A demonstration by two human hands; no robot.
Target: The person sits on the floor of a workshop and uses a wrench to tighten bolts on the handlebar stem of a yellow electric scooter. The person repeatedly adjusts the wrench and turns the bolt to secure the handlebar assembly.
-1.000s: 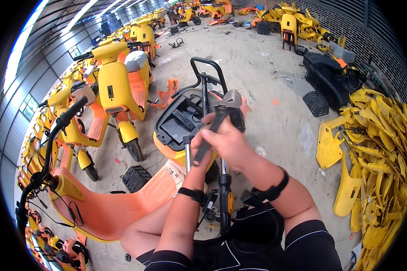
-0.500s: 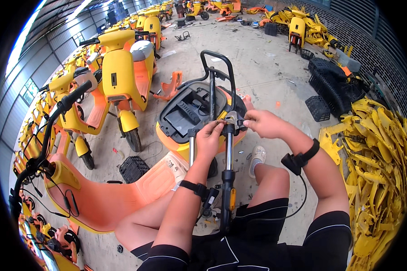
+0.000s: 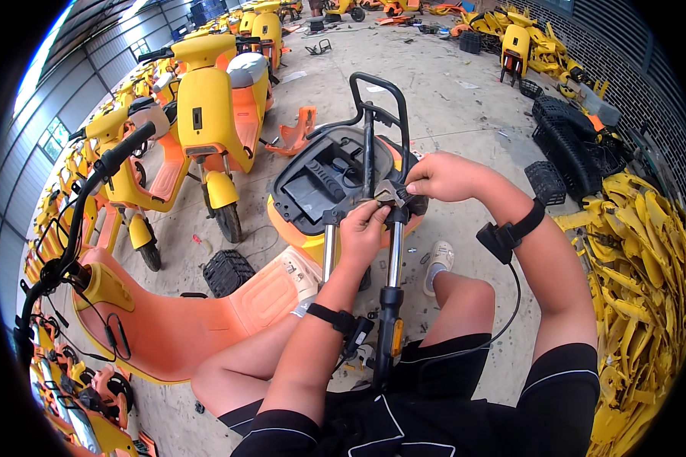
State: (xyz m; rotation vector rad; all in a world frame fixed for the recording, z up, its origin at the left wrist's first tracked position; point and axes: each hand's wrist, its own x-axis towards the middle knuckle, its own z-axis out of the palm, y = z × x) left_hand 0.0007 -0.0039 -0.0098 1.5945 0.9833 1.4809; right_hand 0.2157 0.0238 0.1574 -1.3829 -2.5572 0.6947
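Observation:
Between my legs a front fork (image 3: 395,255) with two bright tubes and black lower legs leans away from me. At its upper clamp sits an adjustable wrench (image 3: 389,193), its grey jaws close to the top of the right-hand tube. My right hand (image 3: 438,177) is closed at the wrench's far side, fingers pinched by its adjusting part; the handle is mostly hidden. My left hand (image 3: 362,232) pinches at the clamp just beside the jaws, and what lies between its fingertips cannot be made out.
Beyond the fork is a scooter's rear body (image 3: 297,183) with a black tray and tubular rack (image 3: 396,95). An orange scooter footboard (image 3: 213,324) lies left. Yellow scooters (image 3: 206,114) stand farther left; yellow panels (image 3: 648,289) are heaped right. Black baskets (image 3: 564,145) lie beyond them.
The wrench has tilted and now sits down at the clamp, closer to my left fingers. My right hand has shifted up and its fingers come nearer the jaws. The whole view has moved slightly.

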